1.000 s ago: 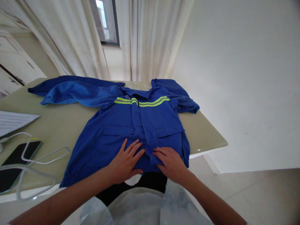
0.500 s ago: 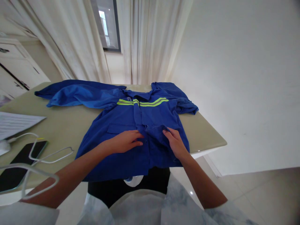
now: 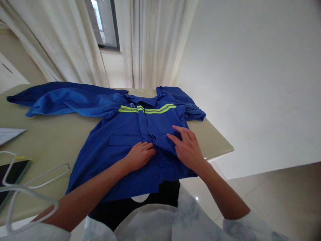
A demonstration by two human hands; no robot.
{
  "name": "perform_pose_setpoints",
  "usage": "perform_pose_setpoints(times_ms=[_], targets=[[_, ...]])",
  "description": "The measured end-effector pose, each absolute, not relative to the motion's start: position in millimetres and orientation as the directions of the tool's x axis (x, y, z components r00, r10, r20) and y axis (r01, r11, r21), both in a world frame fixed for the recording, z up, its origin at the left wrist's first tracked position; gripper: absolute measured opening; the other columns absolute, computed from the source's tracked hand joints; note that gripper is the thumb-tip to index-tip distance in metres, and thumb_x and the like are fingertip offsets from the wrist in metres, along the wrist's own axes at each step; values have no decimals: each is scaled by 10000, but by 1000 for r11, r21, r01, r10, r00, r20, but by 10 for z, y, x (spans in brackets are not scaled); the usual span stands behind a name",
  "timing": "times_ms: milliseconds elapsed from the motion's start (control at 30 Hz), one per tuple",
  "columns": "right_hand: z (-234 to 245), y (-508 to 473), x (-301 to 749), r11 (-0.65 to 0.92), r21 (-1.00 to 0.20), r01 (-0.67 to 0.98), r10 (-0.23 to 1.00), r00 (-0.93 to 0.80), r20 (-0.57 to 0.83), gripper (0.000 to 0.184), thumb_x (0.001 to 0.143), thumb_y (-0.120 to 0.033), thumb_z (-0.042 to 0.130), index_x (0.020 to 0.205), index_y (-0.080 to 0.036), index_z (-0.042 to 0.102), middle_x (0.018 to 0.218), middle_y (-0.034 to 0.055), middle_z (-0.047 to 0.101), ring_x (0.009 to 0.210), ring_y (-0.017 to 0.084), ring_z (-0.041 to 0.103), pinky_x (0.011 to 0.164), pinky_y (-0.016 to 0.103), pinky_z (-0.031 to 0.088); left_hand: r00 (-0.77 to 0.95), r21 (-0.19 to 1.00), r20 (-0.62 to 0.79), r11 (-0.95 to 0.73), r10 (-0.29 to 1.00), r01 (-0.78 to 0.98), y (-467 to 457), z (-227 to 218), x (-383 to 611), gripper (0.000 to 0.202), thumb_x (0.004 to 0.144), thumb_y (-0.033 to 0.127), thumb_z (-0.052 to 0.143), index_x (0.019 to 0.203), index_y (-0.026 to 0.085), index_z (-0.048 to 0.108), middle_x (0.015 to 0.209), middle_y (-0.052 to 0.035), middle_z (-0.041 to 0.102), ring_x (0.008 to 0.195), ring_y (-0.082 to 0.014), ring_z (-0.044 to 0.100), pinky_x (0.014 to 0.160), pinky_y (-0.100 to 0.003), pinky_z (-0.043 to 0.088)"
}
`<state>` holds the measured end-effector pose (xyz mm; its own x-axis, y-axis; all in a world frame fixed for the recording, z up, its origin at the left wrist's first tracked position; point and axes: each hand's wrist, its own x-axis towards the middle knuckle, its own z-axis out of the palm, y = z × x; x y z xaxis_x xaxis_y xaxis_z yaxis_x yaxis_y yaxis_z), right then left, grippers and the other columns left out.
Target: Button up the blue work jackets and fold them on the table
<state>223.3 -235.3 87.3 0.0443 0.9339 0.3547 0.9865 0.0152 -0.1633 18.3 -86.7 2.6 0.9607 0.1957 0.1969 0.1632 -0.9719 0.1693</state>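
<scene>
A blue work jacket (image 3: 127, 127) with a yellow-green and grey reflective stripe lies front up, its collar at the far side and its hem hanging at the near edge. My left hand (image 3: 141, 155) is closed at the front placket, fingers curled on the cloth edge below the pocket flap. Over the other front panel, my right hand (image 3: 187, 145) is open, thumb and forefinger spread apart just above or on the fabric. One sleeve stretches out to the left; the other is bunched at the right shoulder.
The jacket lies on a beige table (image 3: 218, 140). At the left are a phone (image 3: 17, 170), a white cable (image 3: 52, 179) and a printed sheet (image 3: 11, 134). Curtains (image 3: 150, 43) hang behind, and a white wall (image 3: 250, 83) rises at the right.
My right hand has let go of the pinched jacket cloth and spread its fingers; that cloth lies flatter. My left hand has curled its fingers at the placket. The view has shifted right.
</scene>
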Motion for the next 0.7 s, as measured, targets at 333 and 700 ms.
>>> perform_pose_setpoints(times_ms=[333,700], targets=[[833,-1297,2462,283,-394,874,944,-328,-50,305,849,-188,671,1147,-176,735,1143,83,743,1087,265,685,1036,401,491,964,346,34,-908,263,235,-454,419,368,258,968,173,511,974,251,756,987,-60,770,925,-248,734,802,-336,537],[531,-821,2513,27,-987,161,984,-178,-2,272,710,-389,773,900,-194,756,840,-11,729,807,186,649,815,298,504,789,892,209,-444,577,89,-308,323,127,258,996,366,572,1049,200,762,1002,-32,789,924,-194,717,844,-306,557]])
